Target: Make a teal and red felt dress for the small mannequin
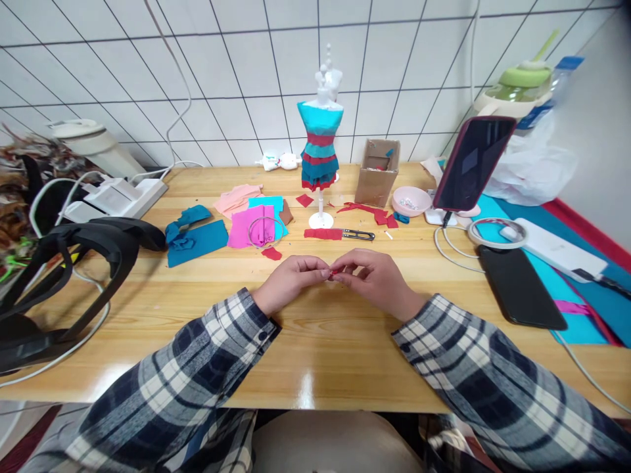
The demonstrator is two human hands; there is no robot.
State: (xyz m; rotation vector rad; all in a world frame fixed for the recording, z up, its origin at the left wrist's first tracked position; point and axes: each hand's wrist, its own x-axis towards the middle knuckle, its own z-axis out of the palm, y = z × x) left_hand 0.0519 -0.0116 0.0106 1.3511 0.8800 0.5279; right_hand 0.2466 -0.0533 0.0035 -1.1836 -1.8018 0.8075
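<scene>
My left hand [288, 281] and my right hand [378, 281] meet above the middle of the table. Their fingertips pinch a tiny red fabric scrap [333, 272] between them; most of it is hidden by the fingers. Just beyond lie a red cloth strip [323, 234] and thread snips [359, 234], the strip touching the snips. A small white dress form [321, 220] stands upright behind these, wearing a layered dress [320, 141] in turquoise, teal and red. A small red scrap [271, 253] rests near my left hand.
Teal [202, 243], pink [241, 226] and turquoise cloth pieces lie to the left, with a metal ring on the pink. A cardboard box [377, 177], a pink bowl [411, 200] and a propped phone [470, 164] stand right. A black headset [73, 282] sits far left.
</scene>
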